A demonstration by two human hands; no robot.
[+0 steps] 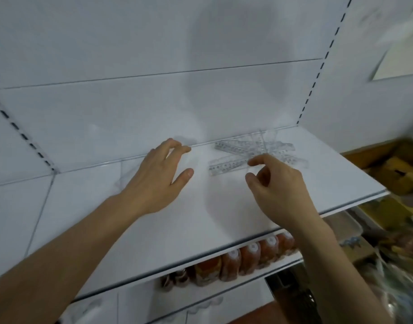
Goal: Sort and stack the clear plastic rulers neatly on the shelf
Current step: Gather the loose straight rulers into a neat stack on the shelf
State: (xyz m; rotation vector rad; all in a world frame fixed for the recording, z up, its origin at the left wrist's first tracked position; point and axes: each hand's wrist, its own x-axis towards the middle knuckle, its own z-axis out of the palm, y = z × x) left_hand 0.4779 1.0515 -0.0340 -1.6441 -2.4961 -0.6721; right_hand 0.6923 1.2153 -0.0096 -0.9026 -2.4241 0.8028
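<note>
Clear rulers (pixel 252 152) lie crisscrossed on the white shelf (pixel 224 206), just beyond the right hand (pixel 278 183), fingers curled, apparently pinching one; left hand (pixel 158 174) spread beside them.

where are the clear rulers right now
The clear rulers lie criss-crossed at the back right of the white shelf, just beyond the right hand.

Rulers (pixel 238 152) showing clear with rows of dark dots, shelf (pixel 317 164) appearing white, back wall (pixel 130 54) looking white with black slotted strips (pixel 317 73), bottles (pixel 252 258) below glowing orange-red with white caps
</note>
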